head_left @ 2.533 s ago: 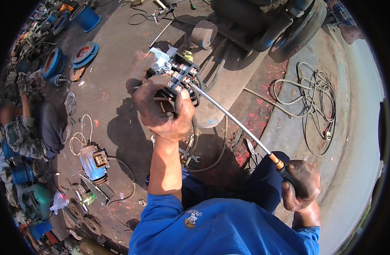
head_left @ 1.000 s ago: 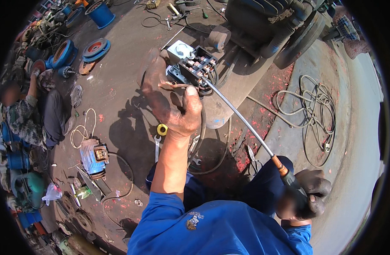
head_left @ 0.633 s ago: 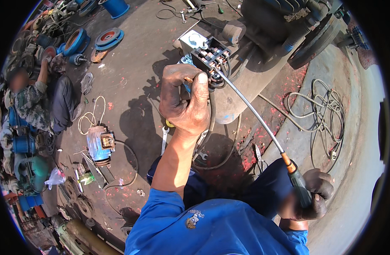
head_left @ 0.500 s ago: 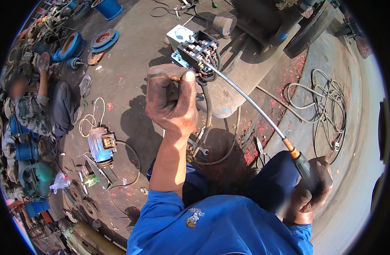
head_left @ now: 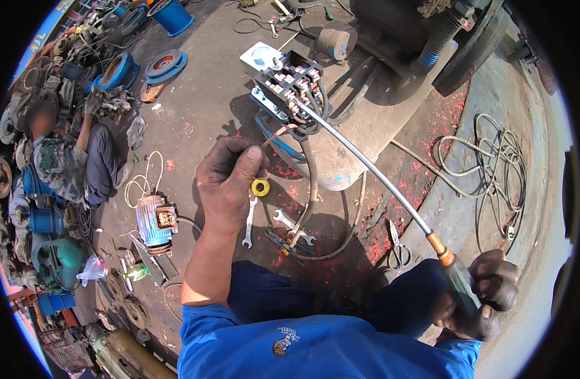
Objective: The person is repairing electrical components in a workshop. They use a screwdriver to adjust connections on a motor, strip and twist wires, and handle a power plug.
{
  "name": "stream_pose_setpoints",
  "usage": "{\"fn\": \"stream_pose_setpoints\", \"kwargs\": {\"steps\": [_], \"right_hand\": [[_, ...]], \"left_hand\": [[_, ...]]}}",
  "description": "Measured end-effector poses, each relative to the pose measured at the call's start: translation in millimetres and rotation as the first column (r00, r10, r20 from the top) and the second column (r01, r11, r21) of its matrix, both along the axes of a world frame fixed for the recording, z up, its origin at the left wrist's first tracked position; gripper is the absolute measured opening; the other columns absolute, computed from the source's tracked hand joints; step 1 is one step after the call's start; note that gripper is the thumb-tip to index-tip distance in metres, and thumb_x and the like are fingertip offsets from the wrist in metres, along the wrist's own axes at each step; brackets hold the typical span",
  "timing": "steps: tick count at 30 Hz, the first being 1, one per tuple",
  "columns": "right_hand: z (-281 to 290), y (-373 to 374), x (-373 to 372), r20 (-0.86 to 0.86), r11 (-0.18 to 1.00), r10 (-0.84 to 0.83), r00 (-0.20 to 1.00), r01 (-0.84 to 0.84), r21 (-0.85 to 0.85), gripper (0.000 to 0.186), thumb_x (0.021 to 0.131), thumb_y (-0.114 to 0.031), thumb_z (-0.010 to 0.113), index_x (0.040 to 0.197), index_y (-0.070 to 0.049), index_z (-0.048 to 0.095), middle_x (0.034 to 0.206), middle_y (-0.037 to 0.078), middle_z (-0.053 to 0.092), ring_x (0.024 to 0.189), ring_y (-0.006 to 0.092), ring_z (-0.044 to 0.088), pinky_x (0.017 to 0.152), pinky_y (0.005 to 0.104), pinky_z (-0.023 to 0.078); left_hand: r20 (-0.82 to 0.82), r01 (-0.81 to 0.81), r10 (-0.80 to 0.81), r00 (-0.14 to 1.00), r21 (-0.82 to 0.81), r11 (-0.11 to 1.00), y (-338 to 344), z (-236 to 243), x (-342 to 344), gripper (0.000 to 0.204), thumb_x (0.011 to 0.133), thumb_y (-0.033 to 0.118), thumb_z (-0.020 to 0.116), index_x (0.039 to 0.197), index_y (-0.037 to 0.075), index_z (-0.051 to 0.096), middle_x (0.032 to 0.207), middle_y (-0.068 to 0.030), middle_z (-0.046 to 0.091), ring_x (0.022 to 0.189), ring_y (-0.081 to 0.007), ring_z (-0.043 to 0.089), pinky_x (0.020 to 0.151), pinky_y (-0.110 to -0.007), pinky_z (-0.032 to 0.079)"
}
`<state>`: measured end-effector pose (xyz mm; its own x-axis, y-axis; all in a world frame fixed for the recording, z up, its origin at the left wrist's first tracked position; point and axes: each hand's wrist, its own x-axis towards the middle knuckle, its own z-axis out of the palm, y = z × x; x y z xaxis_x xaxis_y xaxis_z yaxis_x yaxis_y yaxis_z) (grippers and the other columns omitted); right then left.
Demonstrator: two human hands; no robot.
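Note:
In my left hand (head_left: 230, 180), thumb and fingertips are pinched together on a thin brown wire (head_left: 279, 133). The wire runs up to a black terminal block (head_left: 289, 77) with several copper-coloured contacts, fixed beside a pale metal plate (head_left: 262, 57). My right hand (head_left: 489, 294) is closed around the dark handle of a long screwdriver (head_left: 373, 165), low on the right. Its shaft slants up and left, and the tip meets the near side of the block; whether it sits in a screw is too small to tell. A thick cable (head_left: 311, 167) hangs below the block.
Below my left hand lie a yellow tape roll (head_left: 260, 187), a wrench (head_left: 249, 222) and pliers (head_left: 282, 245). Scissors (head_left: 398, 247) rest near my right knee, with coiled cable (head_left: 486, 158) beyond. A blue motor (head_left: 154, 224) stands left; a person (head_left: 69, 155) sits among parts.
My left hand has drawn down and left, away from the block, with the wire between its fingers. The screwdriver tip stays at the block. The seated person's hands have shifted.

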<state>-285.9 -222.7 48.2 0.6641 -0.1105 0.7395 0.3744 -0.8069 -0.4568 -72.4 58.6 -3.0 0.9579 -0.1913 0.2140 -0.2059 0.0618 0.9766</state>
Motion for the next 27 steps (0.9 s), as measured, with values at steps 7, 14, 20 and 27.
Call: {"fn": "stream_pose_setpoints", "kwargs": {"steps": [7,14,20,27], "right_hand": [[-23.4,-22.9,0.5,0.067,0.989,-0.051,0.996,0.059,-0.133,0.046,0.096,-0.04,0.063,0.138,-0.025,0.053,0.095,0.01,0.055,0.077,0.025,0.05,0.059,0.0376,0.034],[-16.1,-25.0,-6.8,0.028,0.964,-0.022,0.999,0.028,-0.263,0.055,0.091,-0.023,0.068,0.143,-0.019,0.048,0.104,0.011,0.057,0.077,0.028,0.053,0.062,0.0413,0.04],[-11.3,-4.8,3.8,0.131,0.962,0.173,0.976,-0.139,-0.236,0.052,0.07,-0.005,0.076,0.116,-0.025,0.061,0.104,0.008,0.05,0.081,0.0266,0.052,0.06,0.036,0.043],[-20.3,-15.4,-19.6,0.119,0.826,0.252,0.96,-0.149,-0.544,0.041,0.068,0.006,0.074,0.101,-0.017,0.066,0.111,0.007,0.052,0.093,0.0311,0.052,0.067,0.0417,0.048]], "left_hand": [[-0.062,0.115,-0.115,0.991,0.0,0.993,6.4,-25.9,-4.3,0.029,0.103,0.028,0.061,0.097,0.0,0.064,0.08,-0.0051,0.065,0.068,-0.011,0.06,0.064,-0.025,0.048],[-0.231,0.107,-0.197,0.953,-0.354,0.929,-10.0,-34.7,-24.6,0.031,0.101,0.032,0.062,0.1,0.001,0.061,0.088,-0.0138,0.065,0.069,-0.0222,0.062,0.065,-0.034,0.051],[-0.292,0.066,-0.19,0.937,-0.385,0.92,-8.3,-21.2,-47.0,0.028,0.1,0.027,0.063,0.109,0.0,0.062,0.094,-0.0132,0.064,0.071,-0.0244,0.062,0.065,-0.036,0.051],[-0.437,0.084,-0.27,0.858,-0.399,0.913,-14.6,-23.8,-55.4,0.029,0.102,0.033,0.061,0.101,0.004,0.061,0.09,-0.0078,0.061,0.079,-0.0206,0.058,0.069,-0.035,0.045]]}}
